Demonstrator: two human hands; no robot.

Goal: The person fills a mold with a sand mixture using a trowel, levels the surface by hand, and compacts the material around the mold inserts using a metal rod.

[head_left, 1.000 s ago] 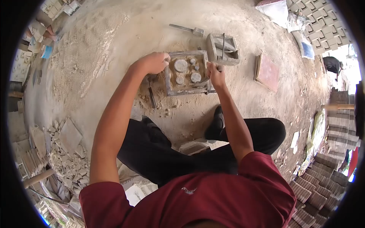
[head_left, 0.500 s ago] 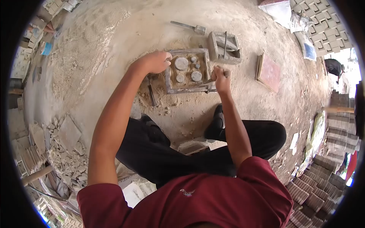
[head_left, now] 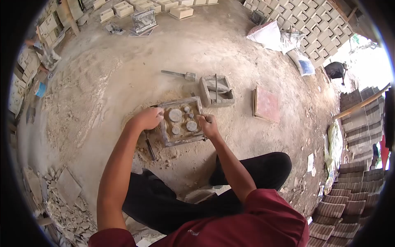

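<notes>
A rectangular frame [head_left: 184, 142] lies on the dusty ground, packed with sandy material around several round grey discs, the largest being a disc [head_left: 175, 115] at the upper left. My left hand [head_left: 151, 118] is closed at the frame's left edge; its fingertips touch the rim. At the right edge, my right hand [head_left: 209, 125] is closed round a small tool, of which only a dark handle end shows above the fist. A dark flat bar [head_left: 150, 149] lies on the ground below my left hand.
Behind the frame are a trowel-like tool [head_left: 190, 76] and a grey box [head_left: 222, 99] with a bar across it. Flat reddish boards [head_left: 267, 105] lie right. Sacks [head_left: 267, 35] and stacked blocks [head_left: 317, 24] stand farther back. Two people are in the distance, far left and far right.
The view has tilted up and turned, so the frame sits lower and more left. My right hand moved off the frame's corner, then back against its right edge. My left hand stays at the left edge.
</notes>
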